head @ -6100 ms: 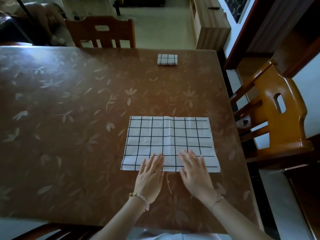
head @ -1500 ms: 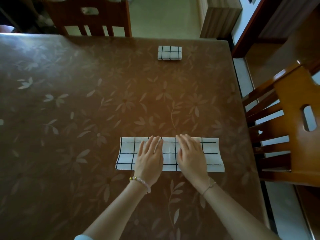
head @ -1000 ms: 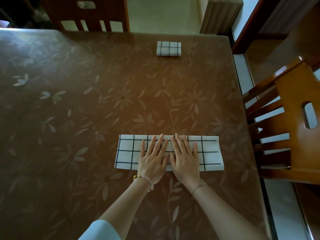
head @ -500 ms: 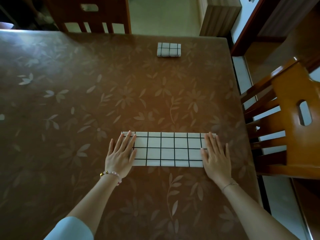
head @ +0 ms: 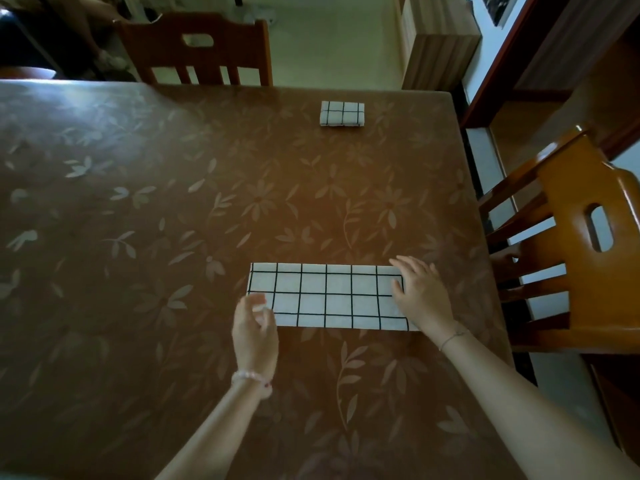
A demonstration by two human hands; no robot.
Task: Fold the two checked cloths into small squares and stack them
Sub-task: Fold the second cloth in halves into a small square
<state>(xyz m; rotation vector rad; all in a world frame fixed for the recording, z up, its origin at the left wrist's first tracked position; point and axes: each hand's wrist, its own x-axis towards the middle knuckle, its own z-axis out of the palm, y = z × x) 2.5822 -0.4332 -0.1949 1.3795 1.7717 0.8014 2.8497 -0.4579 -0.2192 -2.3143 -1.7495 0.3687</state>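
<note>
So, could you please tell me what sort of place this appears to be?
Probably a home dining room: a large table under a floral cover, wooden dining chairs around it, and a wooden cabinet beyond.

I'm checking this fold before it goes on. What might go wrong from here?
The left hand looks blurred at the long strip's near-left corner, so a one-corner lift may skew the fold. The right hand lies only on the right end, so the layers may slide on the glossy table.
</note>
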